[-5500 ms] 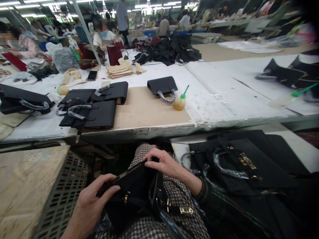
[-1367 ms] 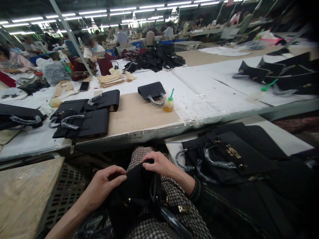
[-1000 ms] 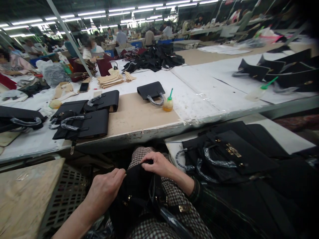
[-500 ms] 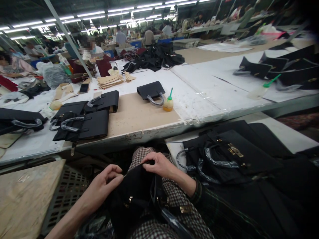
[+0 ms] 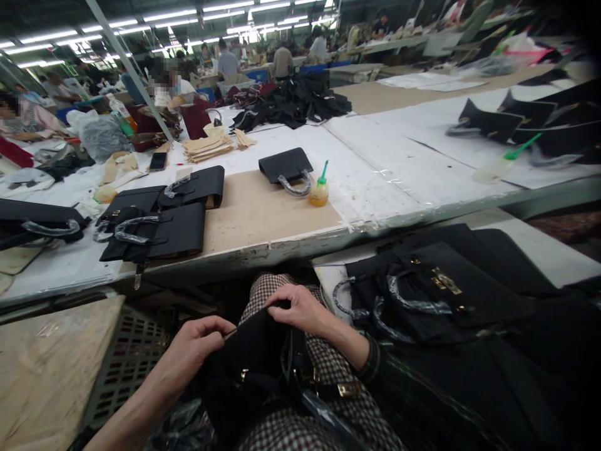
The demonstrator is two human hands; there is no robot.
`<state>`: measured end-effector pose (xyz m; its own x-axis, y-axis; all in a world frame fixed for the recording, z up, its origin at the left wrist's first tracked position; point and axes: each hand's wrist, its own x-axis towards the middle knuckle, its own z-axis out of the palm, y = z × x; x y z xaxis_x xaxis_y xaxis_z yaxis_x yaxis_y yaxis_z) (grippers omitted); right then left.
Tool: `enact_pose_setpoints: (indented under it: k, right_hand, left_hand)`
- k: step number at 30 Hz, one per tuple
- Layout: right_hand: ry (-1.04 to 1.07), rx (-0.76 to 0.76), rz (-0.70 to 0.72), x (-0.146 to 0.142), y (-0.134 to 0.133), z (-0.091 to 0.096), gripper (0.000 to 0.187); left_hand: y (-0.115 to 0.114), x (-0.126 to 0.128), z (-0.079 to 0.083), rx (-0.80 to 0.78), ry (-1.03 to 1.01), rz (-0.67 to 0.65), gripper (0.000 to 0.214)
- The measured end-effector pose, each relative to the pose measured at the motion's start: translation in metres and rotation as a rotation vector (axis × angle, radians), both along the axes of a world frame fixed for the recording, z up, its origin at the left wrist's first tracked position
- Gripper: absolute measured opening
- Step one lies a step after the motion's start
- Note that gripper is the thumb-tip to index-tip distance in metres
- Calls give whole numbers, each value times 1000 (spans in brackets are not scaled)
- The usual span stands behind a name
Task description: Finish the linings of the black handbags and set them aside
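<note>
A black handbag with gold metal fittings lies across my lap on checked cloth. My left hand pinches the bag's upper edge at its left end. Farther along that same edge, my right hand grips it between thumb and fingertips. One plastic-wrapped handle and a strap with a gold clasp hang toward my right knee. The bag's lower part is dark and hard to make out.
The worktable crosses in front of me, bearing black handbags and a glue bottle with a green nozzle. More black bags are piled at my right. A plastic crate and a board stand left. Several people sit farther back.
My left hand has shifted slightly along the bag's edge, its fingers now closer together on it. My right hand keeps its hold. The view has tilted a little.
</note>
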<state>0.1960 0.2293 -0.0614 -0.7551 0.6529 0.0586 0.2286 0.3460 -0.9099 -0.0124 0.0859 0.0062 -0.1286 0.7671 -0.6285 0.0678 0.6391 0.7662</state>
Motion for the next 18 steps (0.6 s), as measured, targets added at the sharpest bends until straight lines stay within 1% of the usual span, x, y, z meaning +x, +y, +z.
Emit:
enact_pose_setpoints:
  k: [2,5,8,10,12,14,16,18]
  right_hand:
    - [-1,-2,-7,0,0,-1,18]
    - [-6,-4,-29,1,0,-2,17]
    - [-10,1,-32,2,0,-2,17]
    - [-22,1,-32,3,-1,0,18]
    - [-40,-3,-35,3,-2,0,18]
    - [-49,-13,-26,1,-1,-1,18]
    - [-55,-15,-2,-1,0,-4,18]
    - [-58,-14,23,-3,1,-5,17]
  left_hand:
    - [-2,0,0,10,-54,9,25]
    - [1,1,-5,23,-117,30,23]
    - [3,3,-12,9,-144,76,25]
    - [3,5,-13,5,-151,100,25]
    - [2,7,-10,33,-107,88,27]
    - [2,7,-6,81,3,33,28]
    - [3,5,-3,124,115,-10,26]
    - [3,3,0,141,182,-29,23]
